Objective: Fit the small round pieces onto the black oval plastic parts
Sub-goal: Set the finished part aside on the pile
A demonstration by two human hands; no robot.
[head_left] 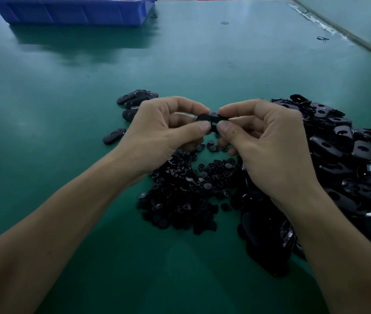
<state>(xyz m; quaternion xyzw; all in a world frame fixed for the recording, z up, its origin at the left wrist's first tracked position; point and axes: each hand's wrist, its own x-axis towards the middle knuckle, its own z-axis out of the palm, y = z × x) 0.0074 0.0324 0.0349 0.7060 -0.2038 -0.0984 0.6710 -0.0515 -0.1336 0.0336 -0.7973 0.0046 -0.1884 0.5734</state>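
Both hands — left hand (166, 130) and right hand (268, 141) — pinch one black oval part (211, 120) above the pile of small round pieces (186, 184). Risk: uneven thumb pressure may tilt the round piece — it then drops onto the surface (66, 155).

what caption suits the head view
Left hand and right hand pinch one black oval plastic part over a heap of small round black pieces.

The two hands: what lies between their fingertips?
A black oval part, pinched by the left hand and the right hand, with a small round piece on top; the head view shows it.
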